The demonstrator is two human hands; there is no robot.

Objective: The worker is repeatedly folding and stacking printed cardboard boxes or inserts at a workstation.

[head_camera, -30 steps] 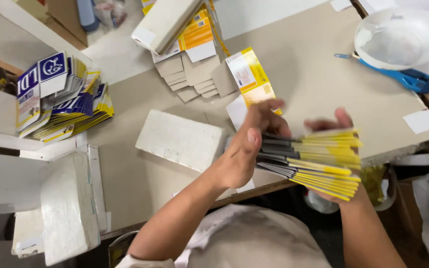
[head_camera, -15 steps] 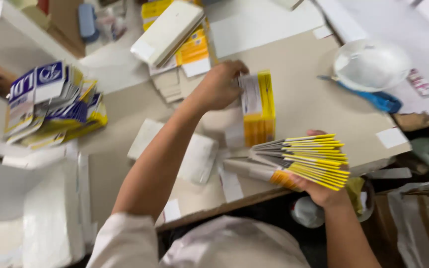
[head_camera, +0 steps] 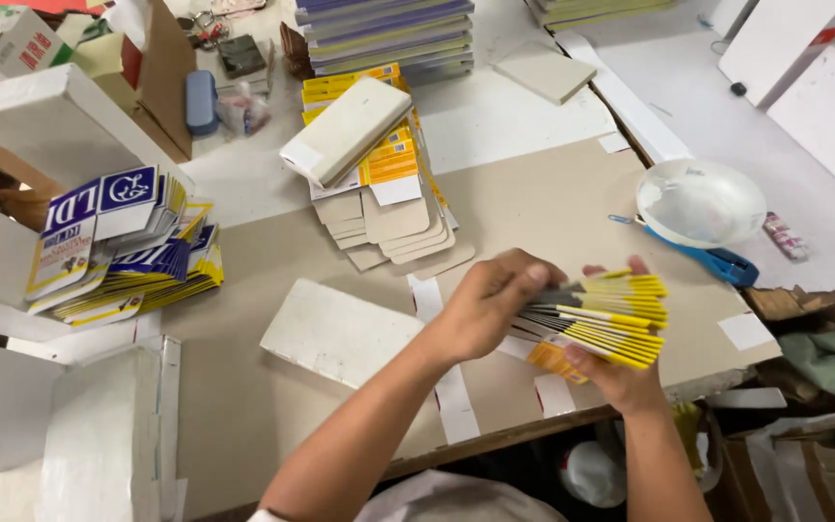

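My right hand (head_camera: 620, 372) grips a fanned stack of flat yellow carton blanks (head_camera: 606, 319) from below, near the table's front edge. My left hand (head_camera: 490, 304) is closed on the left end of the same stack, fingers on its top. A white block (head_camera: 340, 333) lies flat on the brown table (head_camera: 553, 203) just left of my left forearm. Farther back sits a pile of yellow and tan carton blanks (head_camera: 388, 208) with a white block (head_camera: 345, 130) lying across it.
A heap of blue, white and yellow cartons (head_camera: 123, 246) lies at the left. A white bowl (head_camera: 700, 203) rests on a blue-handled tool (head_camera: 712, 259) at the right. White boxes (head_camera: 60, 121) stand at the left edge; stacked sheets (head_camera: 384, 34) at the back.
My left hand came back from the yellow cartons farther out on the table and now holds the fanned stack. The camera view has shifted.
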